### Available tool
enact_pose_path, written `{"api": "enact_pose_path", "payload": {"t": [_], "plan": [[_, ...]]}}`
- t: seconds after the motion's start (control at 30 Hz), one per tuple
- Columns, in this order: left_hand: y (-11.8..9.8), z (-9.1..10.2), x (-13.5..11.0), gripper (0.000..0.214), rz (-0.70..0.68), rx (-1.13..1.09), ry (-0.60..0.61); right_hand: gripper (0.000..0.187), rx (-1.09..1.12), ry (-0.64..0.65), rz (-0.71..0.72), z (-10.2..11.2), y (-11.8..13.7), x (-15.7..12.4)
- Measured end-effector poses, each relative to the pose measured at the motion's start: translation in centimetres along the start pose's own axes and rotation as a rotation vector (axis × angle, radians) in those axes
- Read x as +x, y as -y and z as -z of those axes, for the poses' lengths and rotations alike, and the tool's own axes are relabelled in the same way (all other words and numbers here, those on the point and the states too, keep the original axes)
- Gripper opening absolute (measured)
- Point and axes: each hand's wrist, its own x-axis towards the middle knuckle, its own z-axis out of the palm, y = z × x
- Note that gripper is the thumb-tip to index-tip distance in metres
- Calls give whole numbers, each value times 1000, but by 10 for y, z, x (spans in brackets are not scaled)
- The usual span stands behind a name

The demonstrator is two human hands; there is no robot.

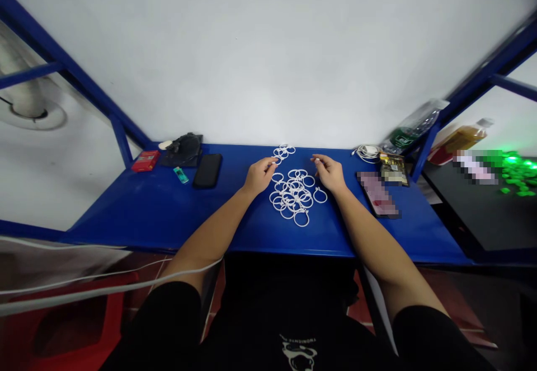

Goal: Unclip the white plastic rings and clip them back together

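Plain pale wall point(268, 63) is rising beyond the fingers, with blue frame bars point(84, 83) slanting on both sides. Beneath the hands, a blue tabletop point(168, 214) is stretching out. Left of the left fingers point(267, 162), a black phone point(207, 170) is lying nearby, and a red box point(145, 161) is sitting well apart. Right of the right fingers point(324, 162), a white charger point(369, 150) is resting near a leaning plastic bottle point(413, 128). Between the hands and nearer the body, a heap of white rings point(292, 195) is lying; a few more are lying just beyond the left fingers. Thumb and fingertips are drawing close on each hand, small white bits showing there; whether either is clamping a ring, I cannot tell.
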Motion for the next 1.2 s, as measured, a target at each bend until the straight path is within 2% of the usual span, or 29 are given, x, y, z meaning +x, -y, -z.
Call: {"api": "enact_pose_path", "payload": {"t": [0.37,0.53,0.77,1.0,1.1,1.2], "plan": [[-4,3,-1,26,-39,-29,77,47,-19,12,19,1,-2,1],[-4,4,-1,26,-44,22,88,46,-43,34,36,1,-2,1],[-8,3,1,28,-72,64,81,38,-16,2,17,1,-2,3],[-14,5,-4,33,-30,-10,191,32,-81,41,74,0,7,1],[-20,6,-8,34,-111,-94,204,33,-58,53,160,-3,20,-7],[-26,6,-10,28,-220,-120,174,45,-31,130,177,-6,36,-15]]}}
